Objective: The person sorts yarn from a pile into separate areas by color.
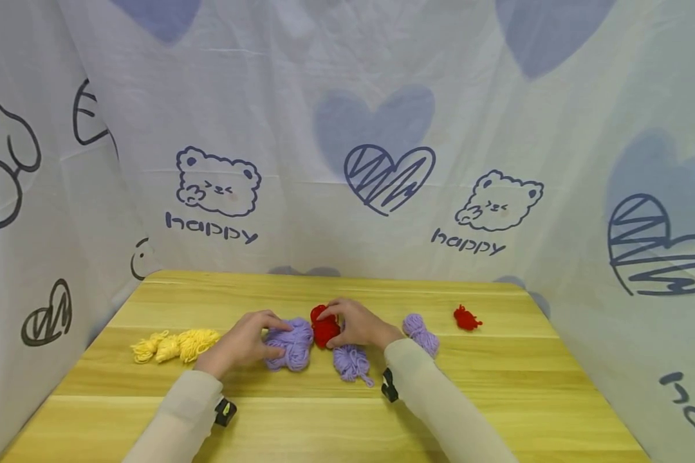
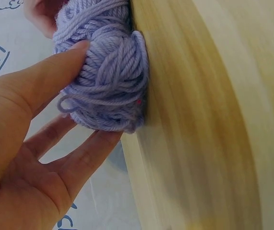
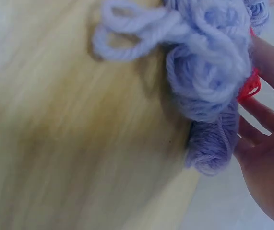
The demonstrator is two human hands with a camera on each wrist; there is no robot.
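Purple yarn skein (image 1: 292,347) sits approx. mid-table, just right of L hand (image 1: 240,344), its left end between thumb & fingers. Red yarn skein (image 1: 323,329) is right next to it on the right, w/ R hand (image 1: 359,325) coming at it from the right.

L grip: part-open, approx. skein width, thumb on near part & index toward far part, holding the purple yarn, which rests on the table (image 1: 301,424). Left wrist view has thumb pressed to the strands, other fingers spread at the end. R grip: part-open, bent round the red yarn, thumb near side, index far side; right wrist view is blurry & partly blocked by a loop-ended purple skein (image 1: 350,363), just nearer than R hand.

Yellow yarn (image 1: 176,346) lies left of L hand, bunched in a row; another purple skein (image 1: 421,334) right of R hand, small red yarn tuft (image 1: 466,318) farther right.

Text: white cloth (image 1: 301,96) at far side reads "happy" under left bear drawing (image 1: 219,183) & again under right bear drawing (image 1: 500,202); more lettering near right, approx. "hap", cut off by frame edge. Yarn brand/label: can't make out any.
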